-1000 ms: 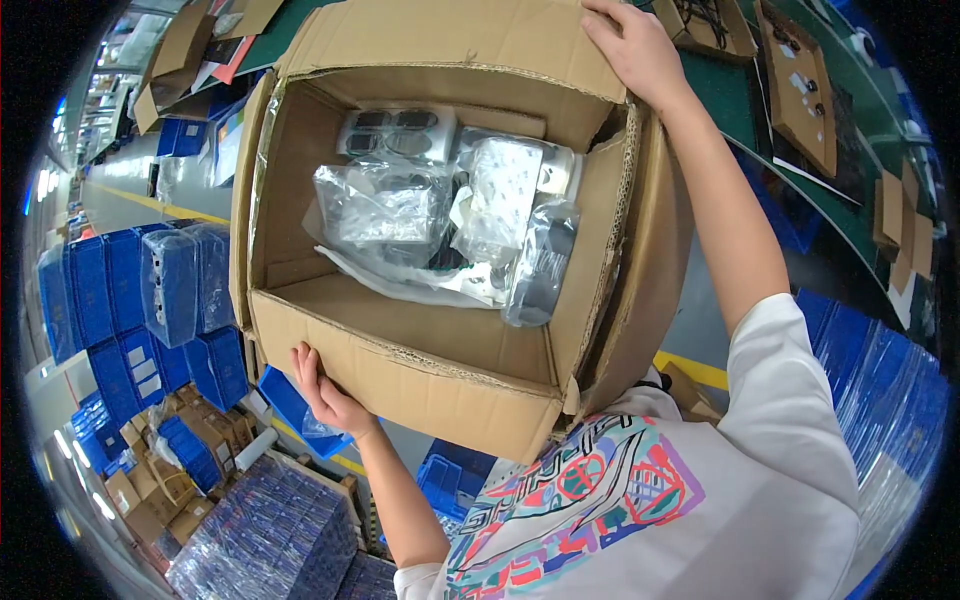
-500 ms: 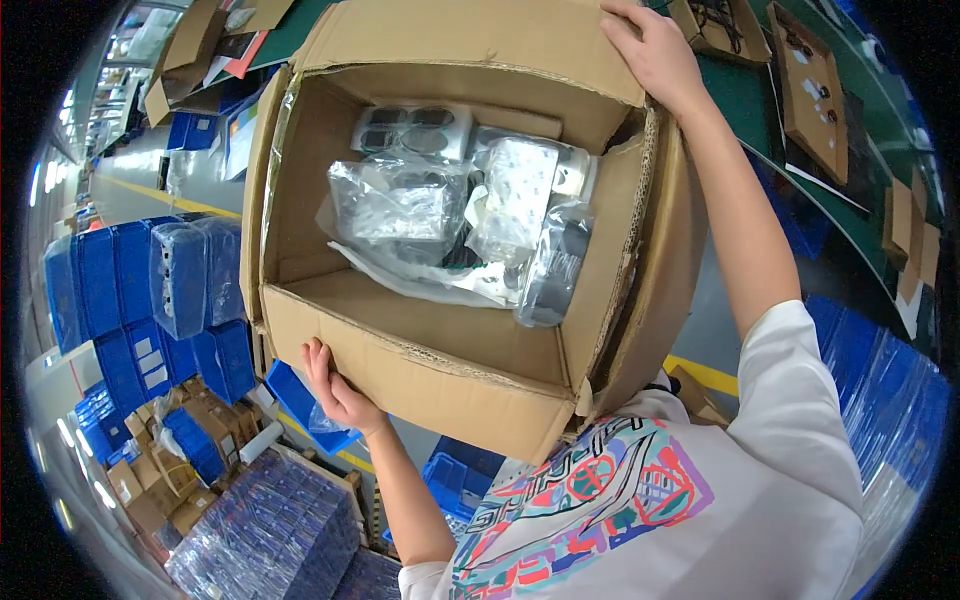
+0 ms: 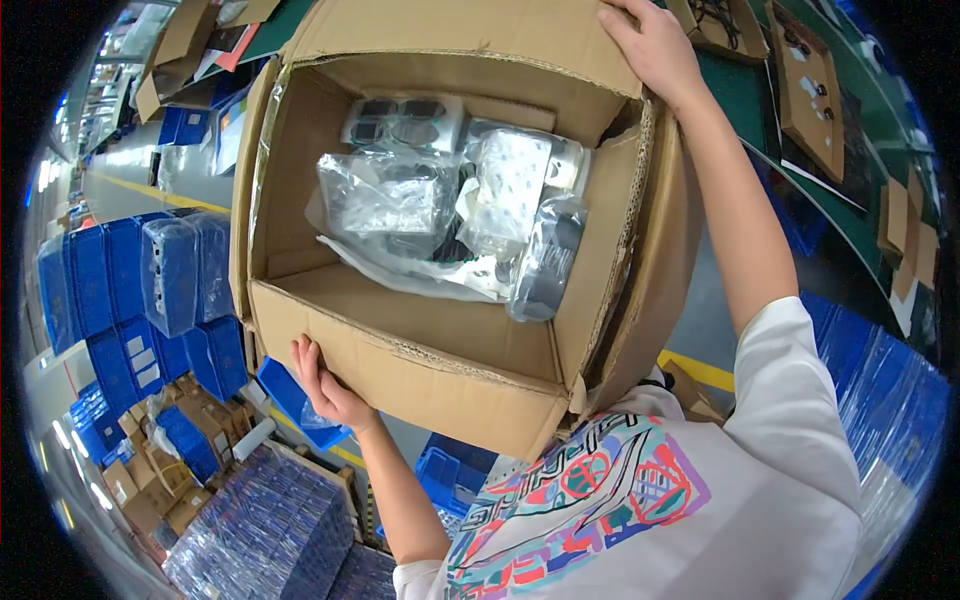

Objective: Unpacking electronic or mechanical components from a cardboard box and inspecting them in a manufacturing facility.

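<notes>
A large open cardboard box (image 3: 400, 360) is held up before me, its flaps folded outward. My left hand (image 3: 332, 388) supports the near flap from the left, fingers pressed against its outer face. At the far right corner my right hand (image 3: 655, 52) grips the edge of the far flap. Inside, clear plastic bags (image 3: 385, 205) hold parts that I cannot make out. Beside them lie a bagged dark grey rounded part (image 3: 548, 260), a bagged white piece (image 3: 512, 180) and a clear pack with dark rounded pieces (image 3: 405, 125). The undersides of both hands are partly hidden.
On the right runs a green worktable (image 3: 735, 100) with a shallow cardboard tray (image 3: 808, 95). Stacked blue crates (image 3: 120, 270) stand at the left. Below them is a wrapped pallet stack (image 3: 265, 520), with more wrapped blue crates (image 3: 880, 390) at the right.
The box and my left hand have shifted slightly left in view. My right hand keeps its hold at the far right corner. The contents look unchanged.
</notes>
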Available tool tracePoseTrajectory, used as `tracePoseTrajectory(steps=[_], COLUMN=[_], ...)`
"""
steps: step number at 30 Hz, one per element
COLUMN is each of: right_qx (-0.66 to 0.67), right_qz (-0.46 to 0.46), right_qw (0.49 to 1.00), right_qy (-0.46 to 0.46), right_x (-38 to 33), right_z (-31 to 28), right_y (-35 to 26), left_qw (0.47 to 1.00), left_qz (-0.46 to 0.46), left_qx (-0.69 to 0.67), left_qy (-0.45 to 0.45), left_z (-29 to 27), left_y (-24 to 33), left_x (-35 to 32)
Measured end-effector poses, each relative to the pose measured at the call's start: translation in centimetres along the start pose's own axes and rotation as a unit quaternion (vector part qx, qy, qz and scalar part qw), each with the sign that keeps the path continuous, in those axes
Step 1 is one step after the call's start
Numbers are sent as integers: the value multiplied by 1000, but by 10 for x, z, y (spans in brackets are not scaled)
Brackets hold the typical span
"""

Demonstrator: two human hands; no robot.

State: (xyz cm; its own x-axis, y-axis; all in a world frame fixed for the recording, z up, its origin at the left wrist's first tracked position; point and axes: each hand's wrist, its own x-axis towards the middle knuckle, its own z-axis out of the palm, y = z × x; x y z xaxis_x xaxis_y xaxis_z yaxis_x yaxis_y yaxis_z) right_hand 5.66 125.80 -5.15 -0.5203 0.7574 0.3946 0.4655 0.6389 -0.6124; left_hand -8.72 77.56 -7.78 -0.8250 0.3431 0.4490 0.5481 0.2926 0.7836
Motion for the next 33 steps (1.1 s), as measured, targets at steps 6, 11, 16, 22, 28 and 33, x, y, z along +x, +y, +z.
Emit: tracePoseTrajectory(steps=[6, 11, 16, 22, 28, 33], right_qx=[16, 29, 32, 23, 60, 71], right_qz=[12, 19, 18, -16, 20, 37], right_qw=[1000, 999, 999, 1000, 996, 995], right_qy=[-7, -12, -10, -6, -67, -62], right_x=[0, 1, 2, 1, 6, 6], right_z=[-2, -2, -1, -1, 9, 5], right_y=[-4, -4, -4, 0, 20, 12], left_qw=[1000, 1000, 1000, 1000, 999, 995], left_qz=[1, -3, -13, -17, -2, 24], left_qx=[17, 4, 5, 12, 51, 92], left_qy=[-4, -2, 1, 2, 2, 20], left_z=[-2, -2, -2, -1, -2, -2], left_y=[0, -2, 0, 2, 3, 7], left_x=[0, 0, 1, 0, 1, 5])
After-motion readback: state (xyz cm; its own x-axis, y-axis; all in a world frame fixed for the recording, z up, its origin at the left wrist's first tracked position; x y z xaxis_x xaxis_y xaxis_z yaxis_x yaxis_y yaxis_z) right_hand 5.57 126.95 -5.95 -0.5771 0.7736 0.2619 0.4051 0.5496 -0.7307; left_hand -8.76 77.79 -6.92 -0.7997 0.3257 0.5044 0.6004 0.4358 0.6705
